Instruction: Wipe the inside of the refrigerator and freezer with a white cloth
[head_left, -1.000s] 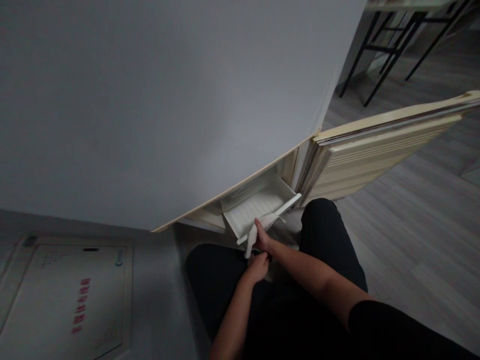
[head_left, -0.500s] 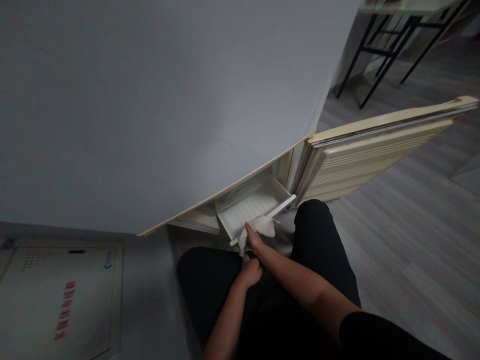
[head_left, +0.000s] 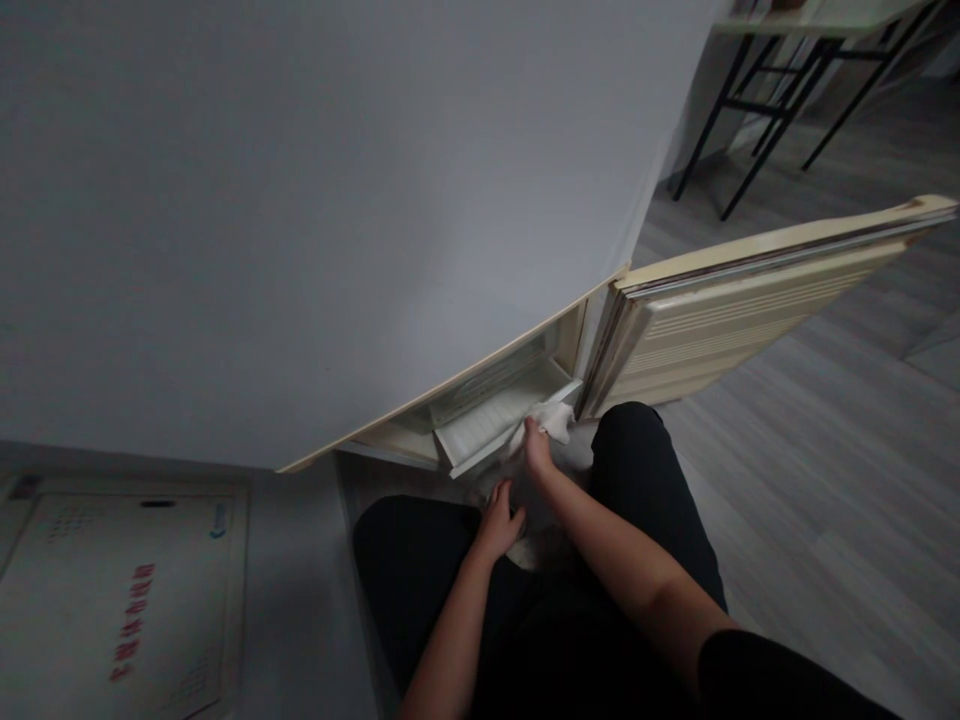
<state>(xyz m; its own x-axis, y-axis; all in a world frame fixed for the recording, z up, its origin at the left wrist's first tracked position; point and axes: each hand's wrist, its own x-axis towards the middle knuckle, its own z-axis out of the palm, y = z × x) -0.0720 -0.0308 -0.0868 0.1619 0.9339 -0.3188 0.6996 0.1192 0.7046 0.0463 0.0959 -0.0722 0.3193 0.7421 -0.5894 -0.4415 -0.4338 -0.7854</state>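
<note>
A white drawer (head_left: 480, 428) is partly pulled out of a low refrigerator compartment (head_left: 405, 430). My right hand (head_left: 537, 450) is closed around a crumpled white cloth (head_left: 553, 420), which lies against the right part of the drawer's front edge. Lower and to the left, my left hand (head_left: 499, 522) has its fingers apart and holds nothing. It is in front of the drawer, close to my left knee. Something pale and greyish shows between my legs below both hands; I cannot make out what it is.
The cream refrigerator door (head_left: 750, 320) stands wide open on the right. A large pale surface (head_left: 337, 200) rises above the compartment. A metal panel (head_left: 127, 600) with red lettering is at lower left. A table with black legs (head_left: 739, 140) stands on the wood-look floor (head_left: 847, 480).
My right hand has slid right along the drawer front with the cloth. My left hand has opened, apart from my right hand. The drawer sits slightly further in.
</note>
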